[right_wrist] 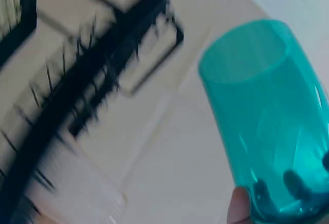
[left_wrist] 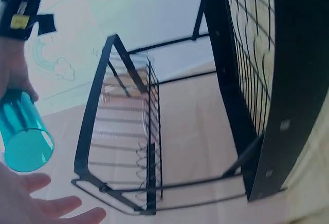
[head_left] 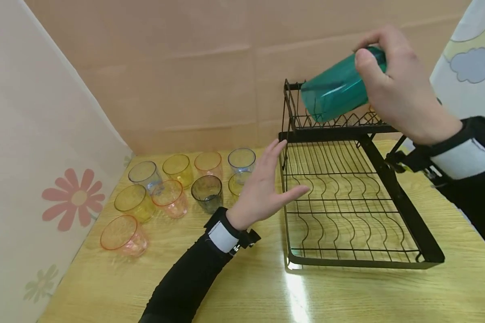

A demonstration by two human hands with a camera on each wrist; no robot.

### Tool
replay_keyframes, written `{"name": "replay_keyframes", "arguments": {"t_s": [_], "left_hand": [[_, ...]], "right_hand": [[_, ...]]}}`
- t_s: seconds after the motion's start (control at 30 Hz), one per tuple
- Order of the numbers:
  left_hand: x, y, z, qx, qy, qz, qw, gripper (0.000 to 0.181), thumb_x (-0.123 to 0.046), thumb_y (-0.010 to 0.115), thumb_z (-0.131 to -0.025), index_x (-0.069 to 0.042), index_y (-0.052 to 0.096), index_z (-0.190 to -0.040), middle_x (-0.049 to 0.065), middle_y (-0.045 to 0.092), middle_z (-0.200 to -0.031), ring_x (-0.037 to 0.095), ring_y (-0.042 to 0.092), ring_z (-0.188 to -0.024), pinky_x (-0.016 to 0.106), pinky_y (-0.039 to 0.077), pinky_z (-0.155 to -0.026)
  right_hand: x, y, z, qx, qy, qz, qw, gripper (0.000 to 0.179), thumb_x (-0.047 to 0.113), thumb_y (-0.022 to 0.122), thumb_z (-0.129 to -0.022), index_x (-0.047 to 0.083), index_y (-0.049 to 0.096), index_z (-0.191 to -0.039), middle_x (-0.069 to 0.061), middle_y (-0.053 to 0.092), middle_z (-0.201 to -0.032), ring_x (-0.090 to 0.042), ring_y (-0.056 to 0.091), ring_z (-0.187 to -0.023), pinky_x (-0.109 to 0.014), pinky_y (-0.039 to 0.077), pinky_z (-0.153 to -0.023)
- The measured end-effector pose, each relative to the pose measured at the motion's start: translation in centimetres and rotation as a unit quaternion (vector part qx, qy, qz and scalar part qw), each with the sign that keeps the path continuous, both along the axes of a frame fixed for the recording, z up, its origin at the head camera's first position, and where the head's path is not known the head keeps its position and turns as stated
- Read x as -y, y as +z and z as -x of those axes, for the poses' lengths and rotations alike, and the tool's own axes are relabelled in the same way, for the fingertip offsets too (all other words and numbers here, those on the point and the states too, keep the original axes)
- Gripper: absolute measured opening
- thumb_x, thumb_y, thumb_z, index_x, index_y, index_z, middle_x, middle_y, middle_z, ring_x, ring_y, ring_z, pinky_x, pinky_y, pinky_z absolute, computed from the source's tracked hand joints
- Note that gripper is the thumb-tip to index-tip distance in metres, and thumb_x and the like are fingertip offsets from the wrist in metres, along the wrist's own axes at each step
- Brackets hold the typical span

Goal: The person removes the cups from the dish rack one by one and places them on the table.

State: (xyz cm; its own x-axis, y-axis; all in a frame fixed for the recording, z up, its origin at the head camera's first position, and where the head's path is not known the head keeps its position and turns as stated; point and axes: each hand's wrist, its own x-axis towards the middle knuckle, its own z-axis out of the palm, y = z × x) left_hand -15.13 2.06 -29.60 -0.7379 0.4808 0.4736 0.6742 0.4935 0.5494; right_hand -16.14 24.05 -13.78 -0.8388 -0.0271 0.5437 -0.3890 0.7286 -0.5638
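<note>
My right hand (head_left: 404,85) grips a teal see-through tumbler (head_left: 335,92) near its base, holding it above the upper tier of a black wire dish rack (head_left: 396,190). The tumbler is tilted well over, its mouth pointing left and down in the head view. In the right wrist view, fingertips show around the base of the tumbler (right_wrist: 262,116). My left hand (head_left: 260,190) hangs beside the rack's left side with fingers straight and thumb spread, holding nothing. In the left wrist view, its fingers (left_wrist: 56,206) show below the tumbler.
Left of the rack, several coloured glasses stand on the wooden table (head_left: 242,287), among them a grey one (head_left: 208,195) and a pink-rimmed one (head_left: 125,235). My left hand partly covers a yellow glass (head_left: 235,183). Clear, pinkish ware (left_wrist: 121,116) sits in the upper tier.
</note>
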Motion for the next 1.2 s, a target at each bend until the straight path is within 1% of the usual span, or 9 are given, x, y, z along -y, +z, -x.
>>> {"name": "replay_keyframes", "arguments": {"t_s": [0.2, 0.4, 0.47, 0.53, 0.67, 0.8, 0.97, 1.07, 1.2], "left_hand": [[-1.1, -0.4, -1.2, 0.056, -0.043, -0.085, 0.9939, 0.085, -0.062, 0.05, -0.081, -0.037, -0.002, -0.143, -0.009, 0.003, -0.15, 0.009, 0.009, -0.134, 0.049, 0.025, -0.098], [-2.3, -0.7, -2.2, 0.149, -0.071, -0.201, 0.9656, 0.082, -0.066, 0.046, -0.08, -0.038, 0.002, -0.142, -0.007, 0.012, -0.148, 0.013, 0.024, -0.13, 0.047, 0.029, -0.096], [-2.7, -0.7, -2.4, 0.183, -0.072, -0.24, 0.9508, 0.08, -0.066, 0.047, -0.08, -0.038, 0.004, -0.142, -0.006, 0.015, -0.148, 0.015, 0.029, -0.128, 0.044, 0.03, -0.096], [-3.1, -0.7, -2.7, 0.216, -0.073, -0.278, 0.933, 0.079, -0.065, 0.047, -0.08, -0.037, 0.007, -0.142, -0.005, 0.019, -0.146, 0.014, 0.033, -0.125, 0.041, 0.034, -0.093], [-4.2, -0.5, -3.0, 0.29, -0.084, -0.35, 0.8866, 0.074, -0.063, 0.048, -0.08, -0.036, 0.014, -0.141, -0.004, 0.025, -0.142, 0.013, 0.037, -0.12, 0.036, 0.037, -0.089], [-5.1, -0.3, -3.2, 0.336, -0.074, -0.393, 0.8525, 0.067, -0.058, 0.048, -0.083, -0.034, 0.021, -0.138, -0.003, 0.031, -0.137, 0.014, 0.039, -0.118, 0.04, 0.039, -0.086], [-5.8, -0.4, -3.3, 0.359, -0.039, -0.437, 0.8243, 0.056, -0.054, 0.047, -0.086, -0.029, 0.032, -0.134, -0.002, 0.036, -0.133, 0.017, 0.038, -0.119, 0.046, 0.04, -0.083], [-6.2, -0.7, -3.2, 0.364, -0.007, -0.475, 0.8013, 0.052, -0.053, 0.048, -0.086, -0.024, 0.041, -0.128, 0.002, 0.044, -0.124, 0.022, 0.044, -0.111, 0.045, 0.043, -0.078], [-6.2, -1.1, -3.1, 0.363, 0.044, -0.53, 0.7652, 0.046, -0.052, 0.054, -0.083, -0.015, 0.055, -0.111, 0.007, 0.053, -0.101, 0.023, 0.053, -0.09, 0.039, 0.047, -0.07]], "right_hand": [[-0.3, -3.7, -2.6, -0.037, 0.045, 0.084, 0.9947, 0.027, 0.021, 0.032, -0.095, 0.015, 0.05, -0.114, -0.003, 0.045, -0.097, -0.015, 0.038, -0.079, -0.028, 0.027, -0.068], [0.0, -7.7, -4.3, 0.004, 0.041, 0.144, 0.9888, 0.028, 0.024, 0.029, -0.098, 0.014, 0.048, -0.116, -0.007, 0.042, -0.092, -0.016, 0.041, -0.077, -0.022, 0.032, -0.066], [0.2, -8.8, -4.6, 0.015, 0.04, 0.169, 0.9847, 0.029, 0.025, 0.027, -0.098, 0.013, 0.046, -0.117, -0.007, 0.041, -0.096, -0.018, 0.041, -0.08, -0.022, 0.034, -0.067], [0.4, -10.0, -4.9, 0.011, 0.033, 0.186, 0.9818, 0.03, 0.025, 0.027, -0.098, 0.012, 0.045, -0.118, -0.009, 0.036, -0.087, -0.016, 0.034, -0.074, -0.024, 0.026, -0.066], [0.8, -11.7, -5.6, 0.016, 0.022, 0.223, 0.9745, 0.032, 0.026, 0.026, -0.099, 0.009, 0.043, -0.119, -0.01, 0.032, -0.086, -0.016, 0.031, -0.074, -0.025, 0.024, -0.066], [1.3, -13.1, -6.4, 0.015, 0.024, 0.26, 0.9653, 0.034, 0.027, 0.026, -0.099, 0.004, 0.04, -0.12, -0.011, 0.031, -0.094, -0.017, 0.031, -0.083, -0.024, 0.023, -0.071], [2.4, -14.8, -7.1, 0.029, 0.045, 0.286, 0.9568, 0.034, 0.028, 0.027, -0.099, 0.004, 0.033, -0.123, -0.01, 0.032, -0.101, -0.019, 0.034, -0.089, -0.022, 0.029, -0.075], [3.2, -15.8, -7.4, 0.054, 0.058, 0.298, 0.9514, 0.034, 0.028, 0.028, -0.099, 0.006, 0.028, -0.125, -0.01, 0.032, -0.109, -0.022, 0.038, -0.092, -0.023, 0.038, -0.071], [4.5, -16.9, -8.0, 0.072, 0.075, 0.293, 0.9503, 0.034, 0.024, 0.03, -0.099, 0.005, 0.023, -0.126, -0.008, 0.031, -0.113, -0.025, 0.038, -0.098, -0.026, 0.04, -0.075]]}}
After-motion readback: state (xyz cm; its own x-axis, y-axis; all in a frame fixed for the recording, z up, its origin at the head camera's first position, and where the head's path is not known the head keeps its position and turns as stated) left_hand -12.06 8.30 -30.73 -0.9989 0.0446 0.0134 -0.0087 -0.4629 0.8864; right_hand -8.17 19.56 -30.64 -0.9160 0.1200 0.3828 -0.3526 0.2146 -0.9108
